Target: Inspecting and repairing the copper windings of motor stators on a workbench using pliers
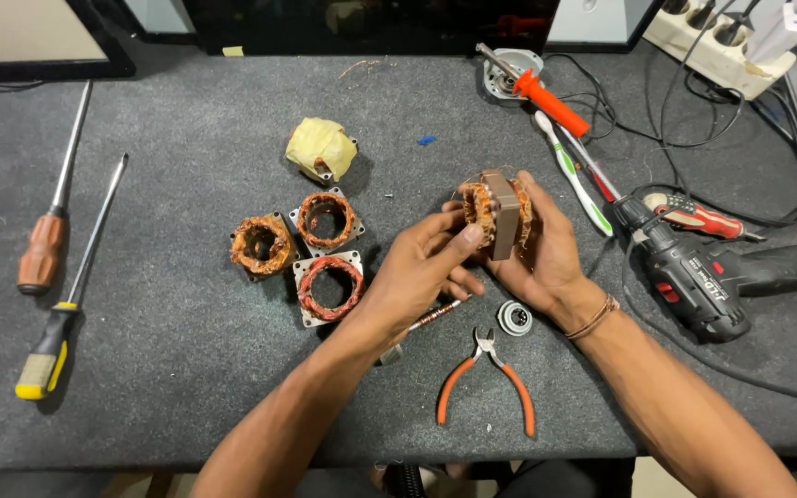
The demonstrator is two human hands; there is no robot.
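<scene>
Both hands are closed on one motor stator (498, 214), which is held up over the middle of the bench (177, 369), slightly toward its right edge. The right hand (546, 254) is cupped behind and under the stator, its fingers wrapped round the grey laminated frame. The left hand (422, 267) is brought in from the front, thumb and fingertips pinched on the copper winding at the near face. The stator is held on edge, so the windings are seen bulging from both sides of the frame.

For this handling to be done well, the frame is best gripped by its steel sides, as it is now, and the copper is best touched lightly, since thin enamelled wire is probably nicked or bent with ease. Loose wire ends should be kept out from under the gripping fingers.

Three more stators (311, 254) are laid together left of the hands, and a taped one (321, 148) lies beyond them. Orange-handled pliers (488, 378) lie near the front edge, just below the hands, within easy reach. A small bearing (514, 317) rests beside the right wrist.
</scene>
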